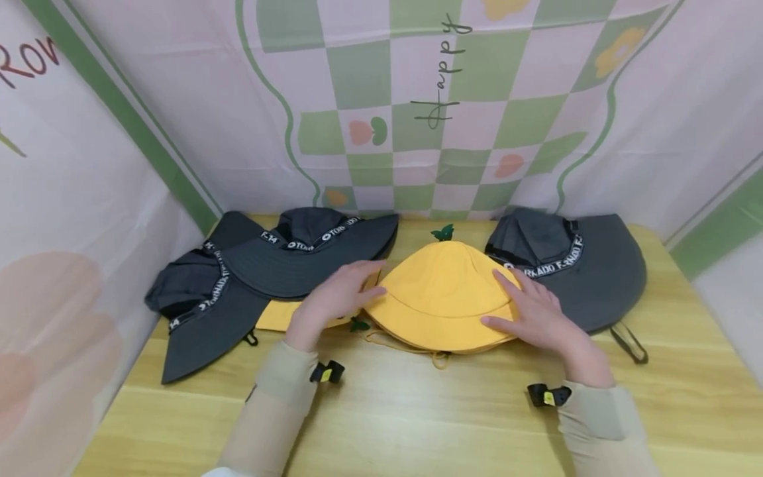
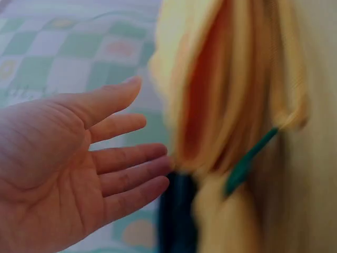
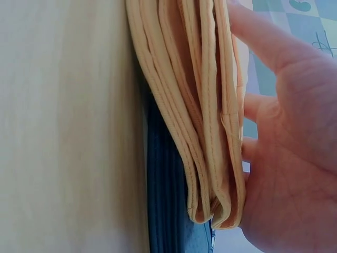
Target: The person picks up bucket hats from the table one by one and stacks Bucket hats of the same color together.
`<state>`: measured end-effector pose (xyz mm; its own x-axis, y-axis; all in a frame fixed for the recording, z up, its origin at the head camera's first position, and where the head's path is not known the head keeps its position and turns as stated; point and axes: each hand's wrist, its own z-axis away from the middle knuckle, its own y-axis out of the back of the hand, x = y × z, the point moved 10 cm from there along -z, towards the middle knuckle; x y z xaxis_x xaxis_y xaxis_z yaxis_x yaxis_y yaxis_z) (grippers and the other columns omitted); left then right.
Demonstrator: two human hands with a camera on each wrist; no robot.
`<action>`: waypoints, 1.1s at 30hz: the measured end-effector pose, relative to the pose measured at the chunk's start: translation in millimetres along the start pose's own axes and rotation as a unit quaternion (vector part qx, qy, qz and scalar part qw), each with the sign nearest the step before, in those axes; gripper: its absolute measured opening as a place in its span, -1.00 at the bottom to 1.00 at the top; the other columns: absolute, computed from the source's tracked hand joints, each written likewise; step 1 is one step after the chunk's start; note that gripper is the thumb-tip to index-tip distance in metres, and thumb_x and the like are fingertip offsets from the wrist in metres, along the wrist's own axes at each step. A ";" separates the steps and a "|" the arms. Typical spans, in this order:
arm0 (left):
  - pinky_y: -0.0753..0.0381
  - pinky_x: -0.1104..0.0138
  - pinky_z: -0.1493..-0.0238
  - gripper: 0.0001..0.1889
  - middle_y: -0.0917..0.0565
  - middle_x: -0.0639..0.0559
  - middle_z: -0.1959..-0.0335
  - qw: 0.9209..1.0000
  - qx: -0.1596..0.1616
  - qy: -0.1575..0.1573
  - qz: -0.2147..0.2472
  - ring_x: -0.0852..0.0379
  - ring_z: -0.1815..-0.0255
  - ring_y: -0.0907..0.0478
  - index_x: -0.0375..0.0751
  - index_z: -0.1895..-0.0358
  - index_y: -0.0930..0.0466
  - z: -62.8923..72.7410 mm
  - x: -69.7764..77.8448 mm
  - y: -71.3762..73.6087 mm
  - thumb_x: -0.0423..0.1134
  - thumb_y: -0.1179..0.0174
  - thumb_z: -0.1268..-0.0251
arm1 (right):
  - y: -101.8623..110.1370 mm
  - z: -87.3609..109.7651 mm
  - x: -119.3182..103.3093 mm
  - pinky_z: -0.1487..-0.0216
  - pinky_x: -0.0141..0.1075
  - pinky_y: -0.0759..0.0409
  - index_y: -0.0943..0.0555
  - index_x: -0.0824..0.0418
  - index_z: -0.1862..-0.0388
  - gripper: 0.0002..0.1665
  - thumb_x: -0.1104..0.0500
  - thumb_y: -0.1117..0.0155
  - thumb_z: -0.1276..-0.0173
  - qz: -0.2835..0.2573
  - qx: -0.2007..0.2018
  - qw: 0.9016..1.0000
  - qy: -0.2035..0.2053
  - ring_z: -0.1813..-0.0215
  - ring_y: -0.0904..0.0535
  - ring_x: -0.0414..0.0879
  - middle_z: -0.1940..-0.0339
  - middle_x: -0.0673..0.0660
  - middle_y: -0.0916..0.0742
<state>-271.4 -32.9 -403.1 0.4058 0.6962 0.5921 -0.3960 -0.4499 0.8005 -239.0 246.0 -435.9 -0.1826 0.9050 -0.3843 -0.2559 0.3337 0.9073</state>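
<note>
A yellow bucket hat (image 1: 450,285) with a green leaf (image 1: 443,232) on top lies in the middle of the table, its cord trailing at the front. My right hand (image 1: 536,315) rests on its right side, thumb and fingers spread. In the right wrist view several folded yellow brim layers (image 3: 184,105) lie against the palm. My left hand (image 1: 336,295) is at the hat's left edge; the left wrist view shows its fingers straight, with their tips beside the blurred yellow brims (image 2: 231,79).
Two dark grey hats (image 1: 304,268) with lettered bands overlap at the left, over another yellow hat (image 1: 277,315), partly hidden. A dark grey hat (image 1: 608,278) with a strap loop lies at the right, partly behind the middle one. A printed cloth (image 1: 357,73) hangs behind the wooden table (image 1: 405,424).
</note>
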 end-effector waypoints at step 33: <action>-0.59 0.29 0.50 -0.75 -0.61 -0.06 0.41 0.910 0.159 -0.044 -0.380 0.04 0.44 -0.54 -0.28 0.27 -0.57 73.7 -27.8 -3.1 -0.31 -0.45 -0.07 | -3.1 -1.5 4.5 -0.25 0.52 -0.06 0.02 0.11 -0.66 0.16 -0.37 -0.25 -0.31 -0.001 0.004 1.000 -0.003 -0.46 -0.02 0.63 -0.59 0.50 -0.03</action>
<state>-220.8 -92.1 -415.2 0.5328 0.8326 -0.1509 0.2806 -0.0056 0.9598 -240.5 248.7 -440.7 -0.1768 0.9057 -0.3853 -0.2487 0.3377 0.9078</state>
